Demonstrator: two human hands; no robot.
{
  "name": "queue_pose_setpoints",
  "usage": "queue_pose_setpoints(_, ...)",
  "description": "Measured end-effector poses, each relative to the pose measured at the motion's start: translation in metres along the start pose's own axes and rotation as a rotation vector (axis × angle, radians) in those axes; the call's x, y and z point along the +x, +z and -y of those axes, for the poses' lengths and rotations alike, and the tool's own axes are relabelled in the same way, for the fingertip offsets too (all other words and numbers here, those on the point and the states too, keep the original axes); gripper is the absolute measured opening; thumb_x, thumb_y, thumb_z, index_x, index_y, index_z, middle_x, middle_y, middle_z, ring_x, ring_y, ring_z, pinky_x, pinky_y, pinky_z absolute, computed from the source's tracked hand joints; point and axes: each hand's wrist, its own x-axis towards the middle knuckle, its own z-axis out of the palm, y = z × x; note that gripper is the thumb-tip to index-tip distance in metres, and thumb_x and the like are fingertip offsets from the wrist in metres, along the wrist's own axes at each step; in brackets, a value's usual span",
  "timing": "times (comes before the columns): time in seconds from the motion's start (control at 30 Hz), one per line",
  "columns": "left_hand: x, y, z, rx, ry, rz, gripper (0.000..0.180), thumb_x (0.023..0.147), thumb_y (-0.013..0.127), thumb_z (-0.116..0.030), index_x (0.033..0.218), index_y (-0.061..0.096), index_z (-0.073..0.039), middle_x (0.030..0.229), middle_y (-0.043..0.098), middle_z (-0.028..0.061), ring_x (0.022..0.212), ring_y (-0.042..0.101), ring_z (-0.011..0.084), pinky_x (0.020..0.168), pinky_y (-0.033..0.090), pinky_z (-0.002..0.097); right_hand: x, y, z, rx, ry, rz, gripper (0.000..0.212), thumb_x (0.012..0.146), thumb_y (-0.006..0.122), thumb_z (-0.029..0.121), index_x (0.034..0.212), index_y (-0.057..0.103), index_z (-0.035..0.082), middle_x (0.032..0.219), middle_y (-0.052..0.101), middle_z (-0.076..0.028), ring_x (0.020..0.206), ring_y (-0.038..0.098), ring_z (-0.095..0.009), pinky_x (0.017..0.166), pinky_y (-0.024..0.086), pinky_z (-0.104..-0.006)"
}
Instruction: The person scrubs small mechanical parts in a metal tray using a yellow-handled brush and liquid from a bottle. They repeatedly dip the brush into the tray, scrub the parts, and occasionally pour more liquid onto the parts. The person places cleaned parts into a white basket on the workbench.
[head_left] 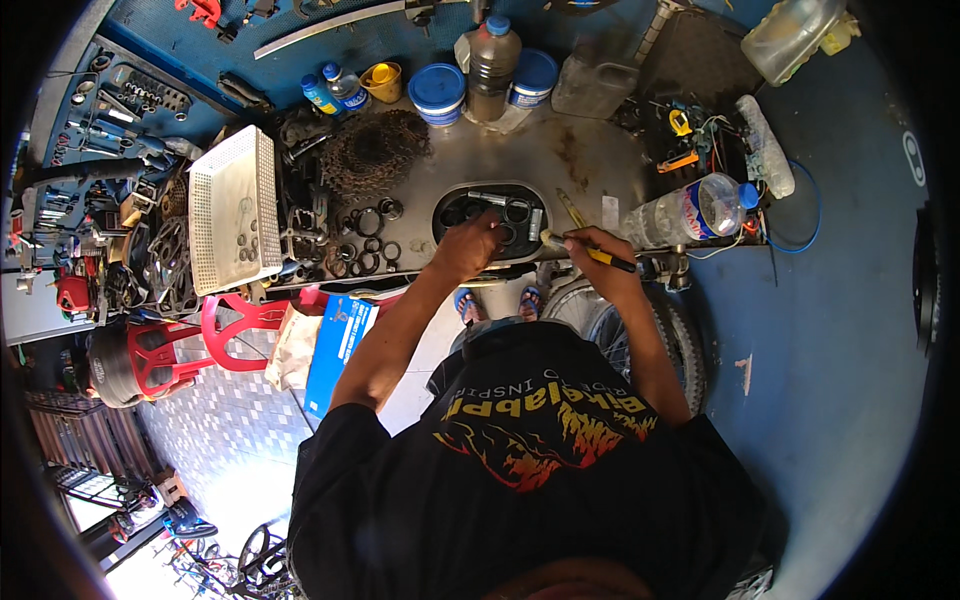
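My left hand (467, 247) is closed over a dark oval tray (440, 236), its fingertips pinched on something I cannot make out. Inside the tray are dark bicycle rings and pale metal parts (534, 222). My right hand (598, 250) grips a brush (610, 261) with a yellow and black handle. Its pale bristles point left, at the tray's right rim. Just beyond that hand, a thin yellowish tool (571, 209) lies on the metal workbench (480, 145). Several dark rings (369, 222) are grouped left of the tray.
A white perforated basket (205, 190) and piled sprockets (375, 150) occupy the bench's left. Blue-lidded tubs (437, 92) and a dark bottle (494, 70) stand behind. A clear plastic bottle (715, 208) lies at right. Below the edge are a bicycle wheel (685, 345) and blue box (340, 350).
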Motion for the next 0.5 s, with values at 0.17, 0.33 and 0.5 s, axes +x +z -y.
queue_pose_setpoints(0.17, 0.009, -0.009, -0.005, 0.089, 0.008, -0.002, 0.013, 0.091, 0.07, -0.014, 0.102, 0.075, -0.012, 0.114, 0.063, 0.0107, 0.104, 0.072, 0.0327, 0.078, 0.064, 0.0466, 0.0, -0.003, -0.003, -0.022, 0.011, -0.002, 0.022, 0.098, 0.078, 0.02, 0.112, 0.076, 0.002, 0.089, 0.077, -0.012, 0.078, 0.069, -0.013, 0.072, 0.054, -0.0289)
queue_pose_setpoints(0.33, 0.011, -0.045, -0.015, -0.006, -0.019, -0.189, 0.017, 0.091, 0.077, -0.019, 0.107, 0.075, -0.013, 0.117, 0.065, 0.0071, 0.104, 0.072, 0.0323, 0.081, 0.063, 0.0469, -0.001, -0.006, -0.007, 0.023, 0.015, -0.006, 0.023, 0.098, 0.078, 0.02, 0.112, 0.077, 0.003, 0.089, 0.077, -0.011, 0.078, 0.069, -0.012, 0.071, 0.053, -0.0287)
queue_pose_setpoints(0.5, -0.002, -0.04, -0.023, 0.02, -0.058, -0.176, 0.017, 0.089, 0.079, -0.019, 0.105, 0.075, -0.014, 0.118, 0.064, 0.0086, 0.106, 0.071, 0.0319, 0.08, 0.063, 0.0464, -0.001, -0.006, -0.009, 0.016, 0.015, -0.003, 0.024, 0.098, 0.078, 0.021, 0.113, 0.076, 0.003, 0.088, 0.077, -0.011, 0.077, 0.069, -0.012, 0.071, 0.053, -0.0285)
